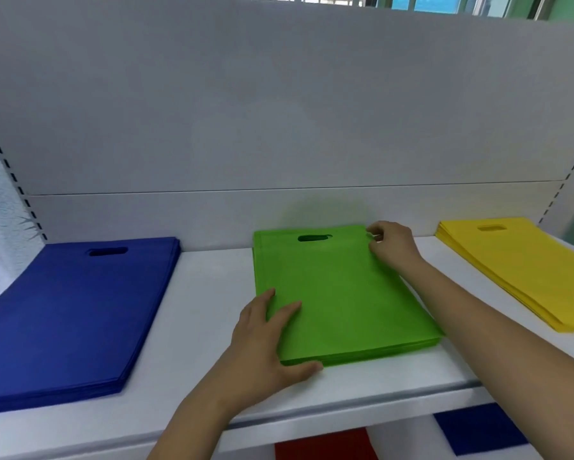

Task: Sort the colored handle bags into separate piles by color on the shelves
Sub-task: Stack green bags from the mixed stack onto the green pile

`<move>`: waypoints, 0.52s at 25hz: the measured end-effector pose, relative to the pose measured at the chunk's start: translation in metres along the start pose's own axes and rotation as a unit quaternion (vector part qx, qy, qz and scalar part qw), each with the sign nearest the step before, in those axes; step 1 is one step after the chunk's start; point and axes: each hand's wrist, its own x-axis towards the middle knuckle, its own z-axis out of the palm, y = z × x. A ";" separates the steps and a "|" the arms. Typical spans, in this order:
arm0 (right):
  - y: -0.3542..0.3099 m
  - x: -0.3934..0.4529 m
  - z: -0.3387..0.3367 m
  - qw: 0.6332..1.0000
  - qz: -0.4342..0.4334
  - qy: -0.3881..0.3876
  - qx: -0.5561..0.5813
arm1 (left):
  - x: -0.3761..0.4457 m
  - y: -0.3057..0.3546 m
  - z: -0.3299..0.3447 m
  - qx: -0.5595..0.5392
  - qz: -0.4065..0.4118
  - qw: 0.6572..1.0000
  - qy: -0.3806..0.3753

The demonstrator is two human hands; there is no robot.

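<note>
- Three piles of handle bags are laid on the white shelf (206, 293): the blue pile (69, 313) toward the left end, the green pile (342, 293) at the middle, the yellow pile (517, 267) toward the right end, each well apart from the next.
- The step in hand is judged to be the squaring of the green pile after a bag was laid on it.
- The left hand (265, 343) is laid flat, fingers straight, on the pile's near left corner, with the thumb along the front edge.
- The right hand (391, 244) is curled at the far right corner, and the edge there appears to be pinched.
- Red and blue material is seen below the shelf's front edge; whether these are unsorted bags cannot be told.
- The next move is judged to call for release of both hands and the fetching of a further bag, matched by colour to its pile.
</note>
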 end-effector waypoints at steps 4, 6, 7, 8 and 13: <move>-0.010 -0.017 -0.018 0.998 0.059 -0.026 0.011 | 0.003 -0.002 0.002 -0.016 -0.040 0.999 0.000; -0.009 -0.036 -0.027 0.993 0.101 -0.054 0.016 | 0.001 0.000 0.001 -0.028 -0.054 0.998 -0.021; -0.009 -0.046 -0.029 0.991 0.116 -0.072 0.009 | 0.002 0.003 -0.001 -0.037 -0.063 0.997 -0.028; -0.010 -0.055 -0.028 0.988 0.127 -0.090 -0.001 | 0.003 0.007 -0.002 -0.047 -0.071 0.996 -0.030; -0.021 -0.073 -0.013 0.986 0.128 -0.103 0.026 | 0.014 0.027 -0.007 -0.145 -0.141 0.979 -0.013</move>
